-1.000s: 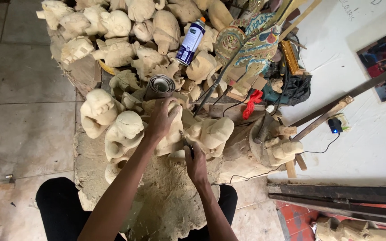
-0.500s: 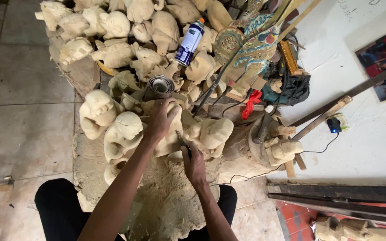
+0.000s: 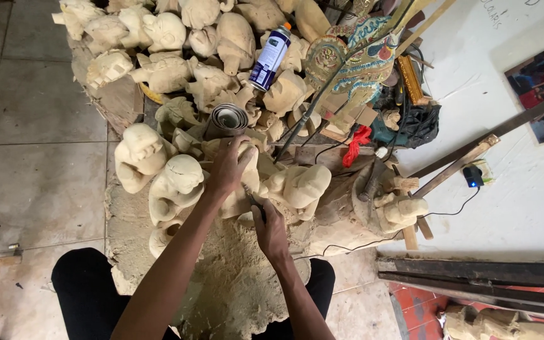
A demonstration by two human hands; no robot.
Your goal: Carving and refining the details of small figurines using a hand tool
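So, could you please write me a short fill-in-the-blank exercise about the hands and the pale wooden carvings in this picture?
1. The left hand grips a pale carved ____ figure.
2. The right hand holds a thin carving tool against that ____.
3. The blue and white spray can lies ____ the heap of pale carved heads.
4. Wood shavings cover the person's ____.

Missing words: wooden; figure; on; lap
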